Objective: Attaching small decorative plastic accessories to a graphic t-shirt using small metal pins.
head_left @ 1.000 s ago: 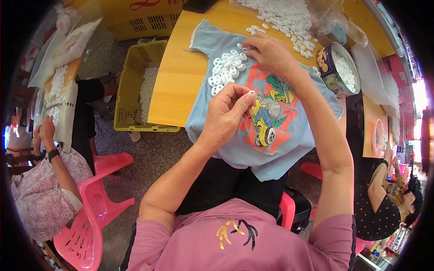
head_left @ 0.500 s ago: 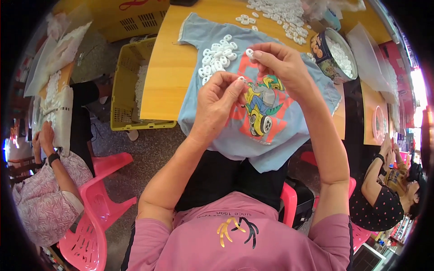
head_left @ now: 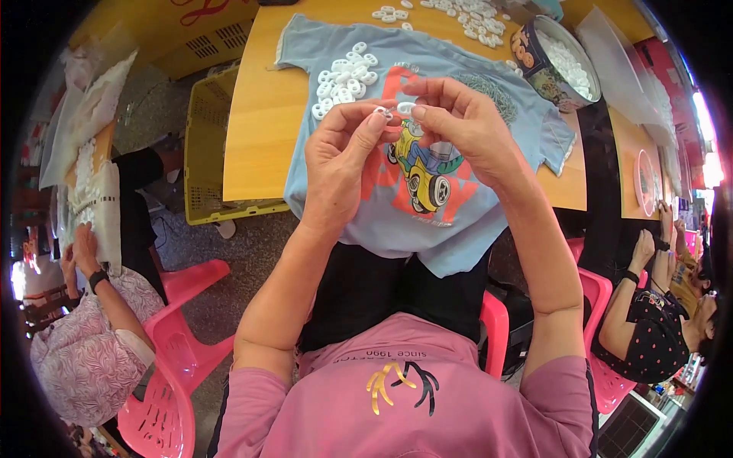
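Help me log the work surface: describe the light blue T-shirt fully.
The light blue T-shirt lies flat on the wooden table, hem hanging off the near edge. It looks like soft knit, with a red and yellow cartoon car print. A heap of small white rings rests near its left sleeve.

Your wooden table (head_left: 263, 145)
On it you have a blue shirt (head_left: 450, 221) spread flat, loose white rings (head_left: 473, 17) at the far edge, and a round tin (head_left: 544, 72) beside them.
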Tool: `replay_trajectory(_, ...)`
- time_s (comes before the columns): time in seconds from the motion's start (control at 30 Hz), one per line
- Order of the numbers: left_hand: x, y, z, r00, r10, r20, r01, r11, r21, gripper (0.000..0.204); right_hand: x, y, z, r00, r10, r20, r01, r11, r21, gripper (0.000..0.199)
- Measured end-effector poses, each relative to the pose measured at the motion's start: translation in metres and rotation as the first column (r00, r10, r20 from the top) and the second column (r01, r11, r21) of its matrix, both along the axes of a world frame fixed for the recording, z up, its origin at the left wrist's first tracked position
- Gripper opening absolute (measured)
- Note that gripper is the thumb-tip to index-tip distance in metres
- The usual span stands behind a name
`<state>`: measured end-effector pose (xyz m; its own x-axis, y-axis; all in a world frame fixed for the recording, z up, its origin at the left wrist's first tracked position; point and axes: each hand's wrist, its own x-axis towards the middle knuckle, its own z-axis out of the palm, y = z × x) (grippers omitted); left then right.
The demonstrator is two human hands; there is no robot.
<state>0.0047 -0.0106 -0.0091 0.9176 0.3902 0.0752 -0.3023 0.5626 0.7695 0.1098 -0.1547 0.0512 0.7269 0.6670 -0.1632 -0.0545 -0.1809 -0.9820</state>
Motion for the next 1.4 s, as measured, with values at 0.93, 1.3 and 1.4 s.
replay_trajectory(0.93, 0.000, 0.002, -0.004, 0.997, 0.037, -0.069, -0.025, 0.985, 0.172, 0.017, -0.016, 0.013, -0.021, 0.875, -0.109, 0.471, 0.051, 0.990, 0.134, 0.023)
replay_trajectory(1.3, -0.001, 0.002, -0.003, 0.995, 0.048, -0.092, -0.031, 0.984, 0.177, 0.017, -0.017, 0.009, -0.022, 0.902, -0.065, 0.426, 0.022, 0.994, 0.103, 0.022)
replay_trajectory(1.4, -0.001, 0.002, -0.002, 0.994, 0.045, -0.100, -0.025, 0.983, 0.185, 0.016, -0.017, 0.009, -0.020, 0.943, -0.036, 0.330, -0.013, 0.989, 0.144, 0.024)
